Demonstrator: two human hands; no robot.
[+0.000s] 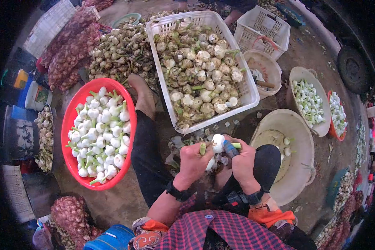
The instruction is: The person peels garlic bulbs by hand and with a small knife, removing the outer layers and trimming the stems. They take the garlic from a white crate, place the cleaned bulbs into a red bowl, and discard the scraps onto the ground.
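Observation:
My left hand (191, 160) is closed around a garlic bulb; its cut green stem (203, 148) pokes up out of the fist. Between the two hands is a white garlic bulb (218, 143), with brownish root at its lower side and my left fingertips against it. My right hand (242, 160) grips that bulb, and a short green stem (236, 145) sticks out past its fingers. Blue wrapping (230, 148) covers one right finger. Another white bulb (210, 163) shows just below, partly hidden by my left hand. Peeled skins (171, 160) lie beneath.
Ahead stands a white crate (254, 102) of unpeeled garlic. A red basin (133, 125) of clean bulbs is at left. At right is a beige tub (306, 146) with a few bulbs. A bucket (275, 68) holds a wooden-handled tool. Loose garlic (121, 50) is heaped behind.

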